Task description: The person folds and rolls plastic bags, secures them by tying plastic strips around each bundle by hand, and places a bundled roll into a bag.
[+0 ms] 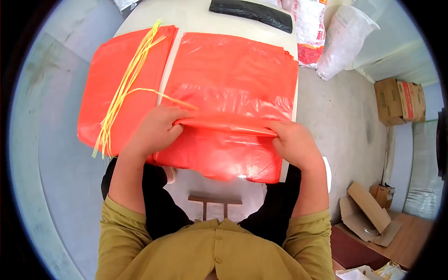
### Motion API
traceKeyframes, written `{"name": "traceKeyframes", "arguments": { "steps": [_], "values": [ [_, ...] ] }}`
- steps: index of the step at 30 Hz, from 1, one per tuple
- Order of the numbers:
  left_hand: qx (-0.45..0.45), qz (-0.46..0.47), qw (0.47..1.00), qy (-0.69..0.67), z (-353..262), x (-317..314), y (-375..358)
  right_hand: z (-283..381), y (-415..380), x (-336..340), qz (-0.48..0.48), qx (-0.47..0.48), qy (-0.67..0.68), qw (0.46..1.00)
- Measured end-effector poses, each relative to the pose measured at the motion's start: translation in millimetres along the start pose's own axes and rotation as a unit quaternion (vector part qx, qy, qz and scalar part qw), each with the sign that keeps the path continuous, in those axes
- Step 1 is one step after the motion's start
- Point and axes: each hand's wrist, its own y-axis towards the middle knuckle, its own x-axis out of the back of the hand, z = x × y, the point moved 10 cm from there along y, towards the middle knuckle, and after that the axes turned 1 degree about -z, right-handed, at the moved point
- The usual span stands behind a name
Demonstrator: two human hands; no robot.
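Observation:
A stack of red plastic bags (pixel 233 60) lies on the table in front of me. My left hand (pixel 161 128) pinches the left end of a raised fold in the top bag. At the fold's right end, my right hand (pixel 293 142) grips the same bag, fingers closed on the plastic. Between both hands the fold runs nearly straight across. To the left lies a second red bag stack (pixel 112 79), with a bundle of yellow straps (pixel 125 88) on it. One strap curves over toward my left hand and the top bag.
A rolled black plastic sheet (pixel 252 15) lies at the far end of the pale table (pixel 186 16). White sacks (pixel 343 39) stand beyond its right side. Cardboard boxes (pixel 396 102) are at the right, and an opened carton (pixel 366 212) rests on a brown surface (pixel 410 238).

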Motion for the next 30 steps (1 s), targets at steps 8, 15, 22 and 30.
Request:
{"name": "traceKeyframes", "arguments": {
  "steps": [8, 15, 22, 30],
  "values": [
    [-0.069, -0.286, 0.946, 0.138, -17.5, 33.2, 3.4, -6.3, 19.9, 34.9, -0.248, 0.105, -0.046, 0.962],
    [-0.030, -0.132, 0.975, 0.178, -19.8, -18.5, 26.4, 8.7, 42.6, -35.0, -0.125, 0.147, -0.064, 0.979],
    [0.063, -0.192, 0.976, 0.079, 73.1, 15.6, 5.7, 5.2, 44.0, -35.9, -0.125, 0.144, -0.101, 0.976],
    [0.090, -0.338, 0.911, 0.220, 57.4, 59.7, -17.3, 5.6, 44.1, -35.6, -0.139, 0.146, -0.122, 0.972]
  ]
}}
